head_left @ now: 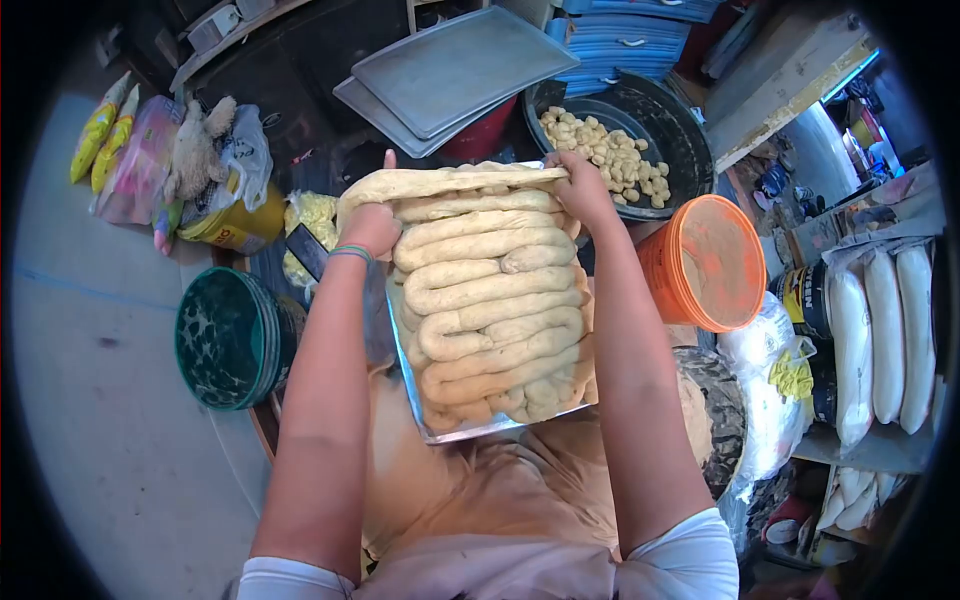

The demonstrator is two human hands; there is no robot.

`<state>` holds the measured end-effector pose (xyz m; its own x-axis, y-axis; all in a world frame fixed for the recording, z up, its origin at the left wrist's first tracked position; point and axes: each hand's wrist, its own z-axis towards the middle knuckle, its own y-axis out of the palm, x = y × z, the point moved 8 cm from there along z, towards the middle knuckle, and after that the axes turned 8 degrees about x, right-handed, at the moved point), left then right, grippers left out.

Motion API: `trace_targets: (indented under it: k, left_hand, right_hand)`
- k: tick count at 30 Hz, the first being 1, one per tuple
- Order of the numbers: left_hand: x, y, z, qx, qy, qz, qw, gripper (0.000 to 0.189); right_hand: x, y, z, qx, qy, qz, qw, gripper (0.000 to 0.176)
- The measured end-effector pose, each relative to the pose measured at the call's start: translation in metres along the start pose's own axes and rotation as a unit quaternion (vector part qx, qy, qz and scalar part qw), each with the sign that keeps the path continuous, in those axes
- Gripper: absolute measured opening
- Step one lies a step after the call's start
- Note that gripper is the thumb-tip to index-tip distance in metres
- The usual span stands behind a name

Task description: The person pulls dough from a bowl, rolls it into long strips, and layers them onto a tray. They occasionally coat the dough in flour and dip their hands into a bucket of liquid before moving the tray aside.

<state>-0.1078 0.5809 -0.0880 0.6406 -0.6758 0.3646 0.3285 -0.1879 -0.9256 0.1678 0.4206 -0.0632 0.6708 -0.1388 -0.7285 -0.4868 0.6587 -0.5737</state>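
A metal tray [408, 375] rests over my lap, loaded with a long pale dough rope [490, 290] laid in back-and-forth folds. Along the tray's far edge, my left hand [372, 230] is closed round the left part of a dough strand [450, 182], with one finger sticking up behind it. The strand's right end is pinched in my right hand [580, 188], near the far right corner. Shorter dough pieces show at the tray's near end. A green band circles my left wrist.
Beyond the tray are stacked flat metal trays [465, 70] and a black basin [690, 150] holding dough lumps [605, 150]. An orange bucket [703, 262] of powder stands right, a green bucket [228, 338] left. Filled plastic bags [885, 335] hang far right.
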Motion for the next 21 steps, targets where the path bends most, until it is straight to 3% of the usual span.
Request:
trace_targets:
  k: [3, 6, 8, 9, 12, 16, 17, 20, 21]
  left_hand:
    - [0.041, -0.037, -0.01, 0.05, 0.035, -0.151, 0.987, 0.054]
    - [0.021, -0.007, -0.005, -0.067, 0.023, 0.009, 0.997, 0.076]
    - [0.033, -0.011, -0.008, 0.017, 0.076, -0.022, 0.997, 0.077]
    - [0.043, -0.021, -0.011, 0.059, 0.1, -0.038, 0.993, 0.077]
    - [0.039, -0.025, -0.008, -0.071, -0.003, 0.086, 0.994, 0.078]
    - [0.106, -0.088, -0.025, 0.037, 0.043, 0.025, 0.998, 0.068]
    - [0.121, -0.099, -0.032, 0.069, 0.081, 0.007, 0.994, 0.064]
    - [0.178, -0.135, -0.068, 0.152, 0.218, -0.068, 0.962, 0.055]
    - [0.191, -0.128, -0.077, 0.134, 0.251, -0.078, 0.956, 0.041]
  right_hand:
    - [-0.028, -0.042, 0.001, 0.097, 0.023, -0.142, 0.985, 0.022]
    - [0.009, -0.018, -0.005, -0.037, 0.098, -0.345, 0.933, 0.026]
    - [0.05, 0.006, -0.015, -0.069, 0.111, -0.372, 0.919, 0.033]
    - [0.046, 0.004, -0.017, -0.061, 0.103, -0.363, 0.924, 0.033]
    - [0.031, -0.015, -0.014, 0.019, 0.078, -0.263, 0.961, 0.034]
    - [0.013, -0.037, -0.006, 0.131, 0.082, 0.002, 0.988, 0.037]
    - [0.012, -0.031, -0.01, 0.112, 0.174, 0.194, 0.959, 0.036]
    - [-0.039, -0.035, -0.031, -0.012, 0.133, 0.268, 0.954, 0.035]
    - [-0.046, -0.04, -0.043, -0.035, 0.048, 0.161, 0.985, 0.034]
